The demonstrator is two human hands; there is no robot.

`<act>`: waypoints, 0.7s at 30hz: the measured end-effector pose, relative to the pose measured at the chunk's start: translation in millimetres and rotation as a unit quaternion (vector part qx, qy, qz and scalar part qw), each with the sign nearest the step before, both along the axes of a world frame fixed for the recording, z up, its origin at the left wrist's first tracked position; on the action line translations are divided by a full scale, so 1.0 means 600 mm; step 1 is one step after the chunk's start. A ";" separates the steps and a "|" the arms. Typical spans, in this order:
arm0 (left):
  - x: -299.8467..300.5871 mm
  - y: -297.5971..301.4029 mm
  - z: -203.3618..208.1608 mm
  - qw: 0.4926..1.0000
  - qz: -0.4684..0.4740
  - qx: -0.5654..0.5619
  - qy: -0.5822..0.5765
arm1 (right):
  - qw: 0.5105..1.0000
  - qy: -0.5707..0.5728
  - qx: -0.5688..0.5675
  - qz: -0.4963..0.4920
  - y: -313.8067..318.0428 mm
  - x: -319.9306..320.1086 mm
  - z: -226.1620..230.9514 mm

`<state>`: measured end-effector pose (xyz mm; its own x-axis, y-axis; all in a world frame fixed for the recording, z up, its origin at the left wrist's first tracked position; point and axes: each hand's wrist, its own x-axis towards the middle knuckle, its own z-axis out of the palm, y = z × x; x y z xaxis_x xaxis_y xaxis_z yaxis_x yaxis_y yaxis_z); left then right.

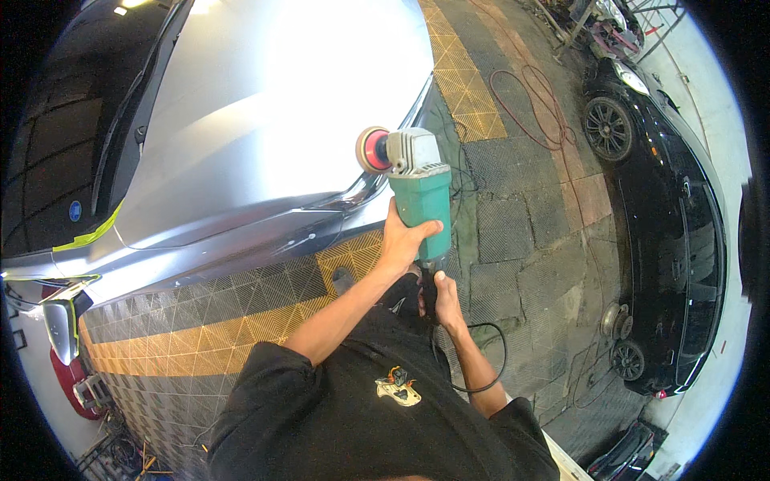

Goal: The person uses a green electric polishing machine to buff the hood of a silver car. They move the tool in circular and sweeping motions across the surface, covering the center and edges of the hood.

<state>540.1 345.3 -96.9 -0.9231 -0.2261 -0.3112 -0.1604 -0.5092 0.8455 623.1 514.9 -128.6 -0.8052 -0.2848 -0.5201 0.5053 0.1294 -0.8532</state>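
Head view shows the left hand (403, 240) reaching forward with its arm nearly straight, its grip clenched around the green plastic body of a polisher (413, 180), while the right hand (443, 298) sits lower, elbow bent, closed on the tool's black rear handle where the black cable (489, 361) loops out. Grey metal forms the polisher's head, and its round red-and-orange pad (371, 149) presses against the front edge of the glossy silver car hood (241, 128). Yellow and grey gridded floor tiles (216, 321) lie below, a black car (674, 240) stands to the right, and a small round blue sticker (74, 211) sits on the windscreen at left.
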 end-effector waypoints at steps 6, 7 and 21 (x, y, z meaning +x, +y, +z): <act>-0.063 0.008 0.001 1.000 -0.013 -0.002 -0.001 | 1.000 -0.018 -0.015 -0.016 -0.002 -0.053 0.012; -0.074 0.006 -0.001 1.000 -0.015 -0.011 0.002 | 1.000 -0.018 -0.017 -0.017 -0.004 -0.063 0.017; -0.169 0.042 -0.035 0.992 -0.015 0.123 0.011 | 0.996 -0.057 0.014 -0.061 -0.038 -0.226 0.079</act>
